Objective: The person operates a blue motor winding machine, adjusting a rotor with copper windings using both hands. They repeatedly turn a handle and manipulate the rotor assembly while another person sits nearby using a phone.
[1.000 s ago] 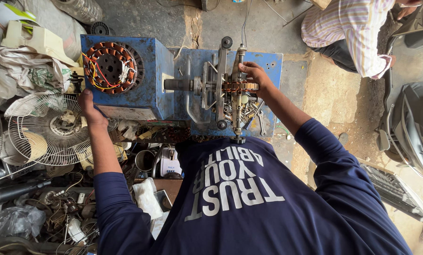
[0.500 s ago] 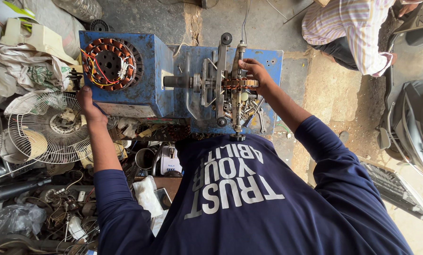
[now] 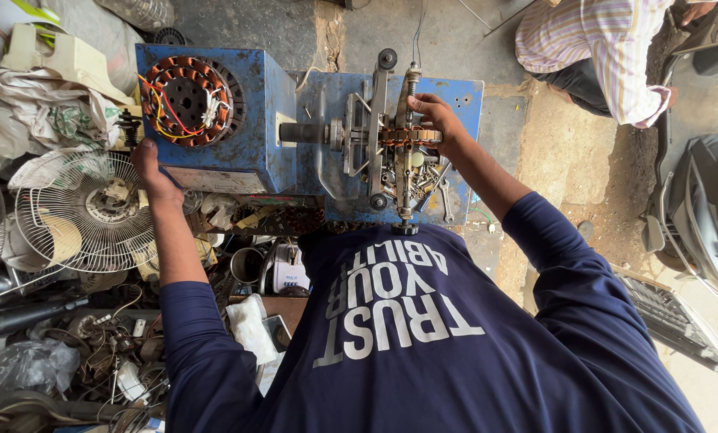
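- Gripping the copper coil (image 3: 411,135) on the winder's spindle, your right hand (image 3: 437,120) has its fingers curled over the top of it, thumb toward you.
- The coil sits between two upright metal arms (image 3: 376,128), on a shaft (image 3: 304,132) that runs out of the blue machine (image 3: 254,128).
- Loose bolts and bits of metal (image 3: 427,180) lie on the blue base just below the coil.
- Your left hand (image 3: 152,170) rests at the machine's near left corner, fingers bent against its edge; you hold nothing loose in it that can be seen.
- On top of the blue box lies a stator (image 3: 184,98) with copper windings and red and yellow wires.
- A white fan guard (image 3: 82,212) lies just left of your left forearm, among scrap and wires.
- Another person in a striped shirt (image 3: 599,48) crouches at the far right, well apart.
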